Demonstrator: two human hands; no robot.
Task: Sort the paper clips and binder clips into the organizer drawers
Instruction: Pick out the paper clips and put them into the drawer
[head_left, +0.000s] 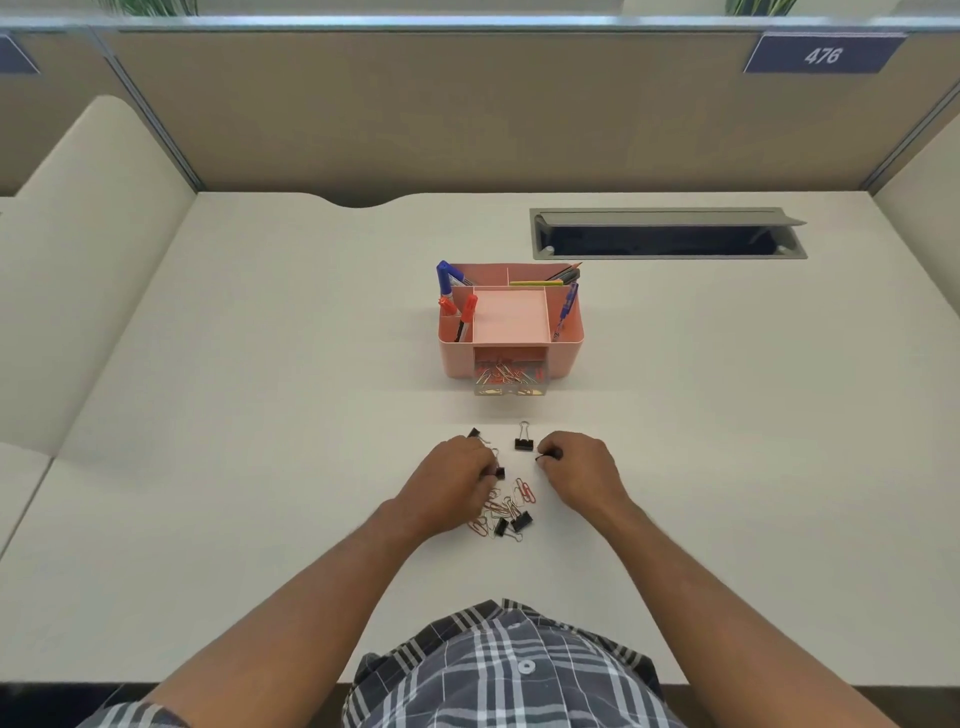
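Pink plastic forms the organizer (563, 358), a boxy caddy with rounded corners that is placed on the smooth pale desk (260, 415). Pens and markers (457, 306) are stood in its side compartments. One clear drawer (510, 382) at its front is pulled out, and thin wire paper clips in red and gold are seen inside.

Nearer the person, a loose pile of paper clips (511, 501) is spread on the desk, mixed with two black binder clips (511, 522) with folded wire handles. The left hand (454, 480) is curled, and a small black binder clip (500, 473) is pinched at its fingertips, just left of the pile. The right hand (576, 467) is curled too, and something small and dark is gripped at its fingertips; what it is cannot be told. Between the hands, a little farther away, another binder clip (523, 442) is standing with its handles up.
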